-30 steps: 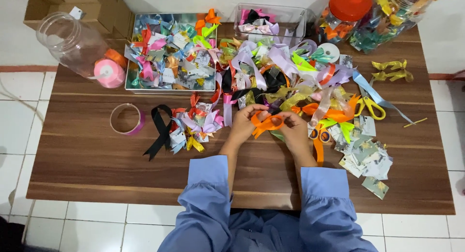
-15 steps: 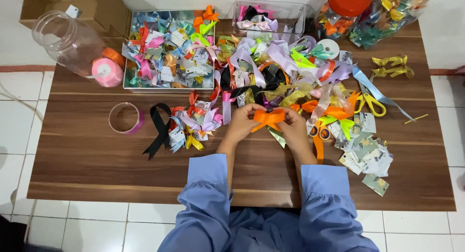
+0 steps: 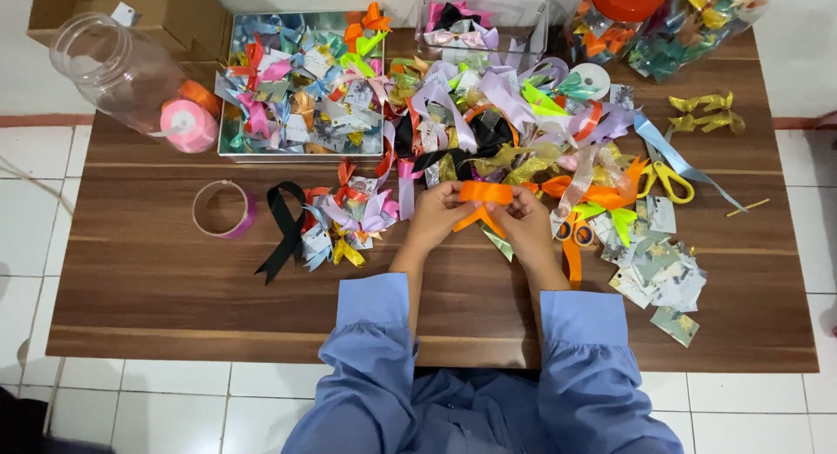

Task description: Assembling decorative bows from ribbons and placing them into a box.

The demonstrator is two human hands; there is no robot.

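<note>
Both hands at table centre, working one orange ribbon [image 3: 485,195]. My left hand [image 3: 433,217] pinches its left end and my right hand [image 3: 523,220] pinches the right, fingers narrow and closed on the fabric. The ribbon is folded into a flat loop across the top, with two tails crossing downward between my thumbs. It sits just above the wooden table [image 3: 157,279], at the near edge of the ribbon pile [image 3: 506,122].

Surroundings: black ribbon [image 3: 283,232] and a tape ring [image 3: 224,209] to the left; yellow scissors [image 3: 667,182] to the right, orange scissors [image 3: 571,234] just beside my right hand; paper scraps [image 3: 658,275] further right. Tray of finished bows [image 3: 301,88] at back left, with a clear jar [image 3: 109,66] beside it.

Risks, as I judge them:
- Satin looks slick. If either pinch loosens, the fold probably springs open and the crossing is lost.
- Uneven pull from one hand would skew the loop, leaving the tails unequal.
- Loose strands from the pile lie near my knuckles and could snag in the fold.
- The orange scissors are near enough for my wrist to knock.
</note>
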